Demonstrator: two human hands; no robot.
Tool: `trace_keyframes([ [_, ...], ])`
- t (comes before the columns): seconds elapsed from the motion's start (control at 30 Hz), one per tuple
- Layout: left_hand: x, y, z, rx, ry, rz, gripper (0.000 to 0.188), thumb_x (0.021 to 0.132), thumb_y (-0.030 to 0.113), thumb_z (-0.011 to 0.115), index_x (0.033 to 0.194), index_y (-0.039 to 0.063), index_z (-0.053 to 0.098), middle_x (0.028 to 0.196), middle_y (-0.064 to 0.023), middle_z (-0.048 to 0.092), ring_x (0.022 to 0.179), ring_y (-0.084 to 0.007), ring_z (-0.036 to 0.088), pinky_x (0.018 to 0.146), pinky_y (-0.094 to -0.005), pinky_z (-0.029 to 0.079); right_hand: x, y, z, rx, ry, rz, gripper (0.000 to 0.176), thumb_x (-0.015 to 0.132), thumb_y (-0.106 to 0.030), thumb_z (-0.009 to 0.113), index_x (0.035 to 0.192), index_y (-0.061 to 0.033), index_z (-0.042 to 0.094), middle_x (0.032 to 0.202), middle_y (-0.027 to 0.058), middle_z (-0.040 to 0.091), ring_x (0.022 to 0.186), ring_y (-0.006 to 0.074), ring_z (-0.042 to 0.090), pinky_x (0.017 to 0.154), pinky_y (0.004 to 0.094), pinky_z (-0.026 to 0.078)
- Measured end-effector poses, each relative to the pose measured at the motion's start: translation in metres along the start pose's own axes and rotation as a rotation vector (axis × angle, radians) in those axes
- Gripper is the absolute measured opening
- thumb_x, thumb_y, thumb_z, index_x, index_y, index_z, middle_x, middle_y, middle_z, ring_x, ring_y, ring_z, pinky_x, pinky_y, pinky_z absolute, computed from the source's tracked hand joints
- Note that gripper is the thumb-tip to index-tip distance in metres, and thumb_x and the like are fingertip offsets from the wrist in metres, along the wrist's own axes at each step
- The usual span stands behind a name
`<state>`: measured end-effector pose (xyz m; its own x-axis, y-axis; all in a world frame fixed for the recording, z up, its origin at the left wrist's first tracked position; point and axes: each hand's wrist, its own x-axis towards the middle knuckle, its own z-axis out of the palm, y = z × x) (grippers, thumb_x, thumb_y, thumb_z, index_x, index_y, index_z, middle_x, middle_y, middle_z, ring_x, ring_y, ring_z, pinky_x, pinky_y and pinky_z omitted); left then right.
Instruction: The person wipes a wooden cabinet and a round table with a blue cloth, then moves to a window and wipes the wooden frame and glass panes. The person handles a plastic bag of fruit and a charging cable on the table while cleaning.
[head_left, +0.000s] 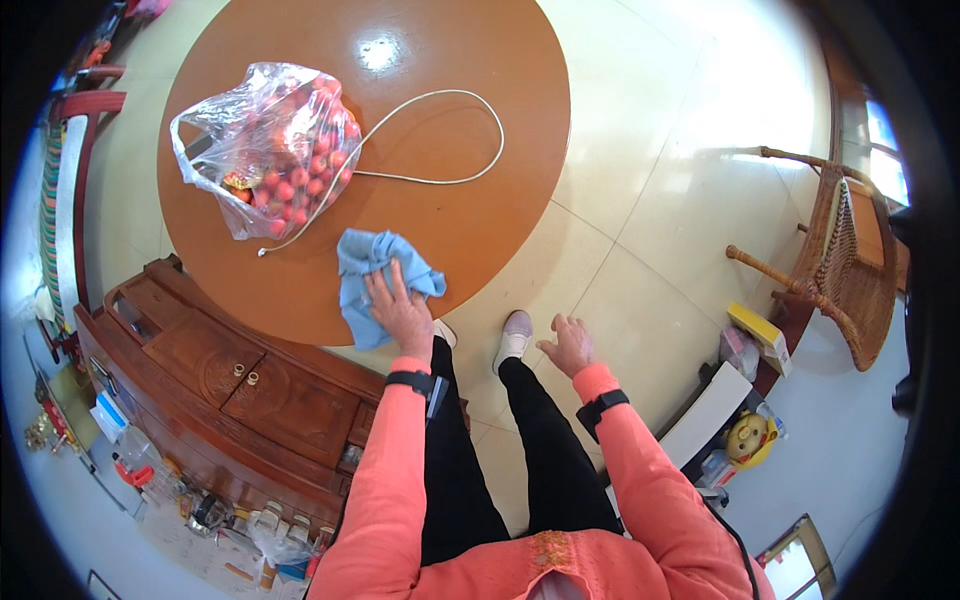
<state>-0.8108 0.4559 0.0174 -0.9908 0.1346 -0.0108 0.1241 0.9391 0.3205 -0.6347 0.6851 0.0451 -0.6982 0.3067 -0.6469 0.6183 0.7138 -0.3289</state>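
Observation:
My left hand (399, 309) presses down on a crumpled blue cloth (360, 289) at the near edge of a round brown wooden table (465, 232). Part of the cloth hangs over the rim. In the air to the right of the table is my right hand (571, 346), holding nothing, its fingers loosely bent and apart. Farther back on the tabletop sits a clear plastic bag (225, 112) full of small round red fruits (300, 180). A white cable (501, 142) curves in a loop beside the bag, and one end crosses in front of it.
A carved wooden cabinet (300, 390) stands to the left, close to the table, with jars and other items on top. Pale floor tiles (637, 225) lie to the right. Beyond them are a wicker chair (862, 277) and a yellow box (757, 330).

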Motion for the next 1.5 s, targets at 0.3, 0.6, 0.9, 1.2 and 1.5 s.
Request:
trace_keyframes([
  [0.3,0.149,0.041,0.024,-0.092,0.033,0.172,0.053,0.090,0.023,0.057,0.140,0.018,0.041,0.142,-0.0141,0.039,0.132,-0.0377,0.035,0.096,-0.0611,0.034,-0.008,0.054,0.024,0.112,-0.005,0.105,0.042,0.072,-0.029,0.078,0.092,-0.0030,0.053,0.092,0.0154,0.061,0.090,0.0358,0.055,0.077,0.0447,0.045],
  [0.6,0.051,0.075,0.017,-0.035,-0.087,0.291,0.068,0.079,0.015,0.069,0.141,0.021,0.043,0.142,-0.0132,0.038,0.135,-0.0380,0.033,0.104,-0.0565,0.028,-0.007,0.056,0.031,0.242,-0.061,0.112,0.039,0.074,-0.029,0.076,0.089,-0.0021,0.052,0.087,0.0169,0.062,0.088,0.0360,0.056,0.076,0.0449,0.045],
  [0.9,0.055,0.121,0.034,-0.148,-0.114,0.476,0.068,0.076,0.019,0.072,0.138,0.023,0.045,0.136,-0.0119,0.043,0.133,-0.0356,0.036,0.108,-0.0587,0.026,0.011,0.048,0.022,0.314,0.080,0.097,0.027,0.079,-0.020,0.072,0.089,-0.0015,0.054,0.084,0.0175,0.063,0.081,0.0346,0.061,0.070,0.0439,0.048],
  [1.2,0.022,-0.038,-0.020,0.040,-0.039,0.204,0.069,0.070,0.013,0.071,0.135,0.021,0.048,0.135,-0.0095,0.045,0.132,-0.0323,0.038,0.107,-0.0547,0.028,0.103,-0.097,-0.098,0.568,0.381,-0.126,0.018,0.091,-0.020,0.059,0.096,-0.0020,0.057,0.080,0.0182,0.064,0.072,0.0315,0.063,0.064,0.0399,0.049],
  [1.5,0.045,-0.074,-0.028,-0.019,-0.002,0.027,0.069,0.074,0.018,0.070,0.138,0.022,0.046,0.137,-0.0112,0.044,0.134,-0.0340,0.036,0.104,-0.0559,0.029,0.236,-0.305,-0.113,0.717,0.369,-0.475,0.048,0.096,-0.034,0.051,0.126,0.0033,0.046,0.118,0.0245,0.060,0.108,0.0372,0.059,0.092,0.0415,0.046],
])
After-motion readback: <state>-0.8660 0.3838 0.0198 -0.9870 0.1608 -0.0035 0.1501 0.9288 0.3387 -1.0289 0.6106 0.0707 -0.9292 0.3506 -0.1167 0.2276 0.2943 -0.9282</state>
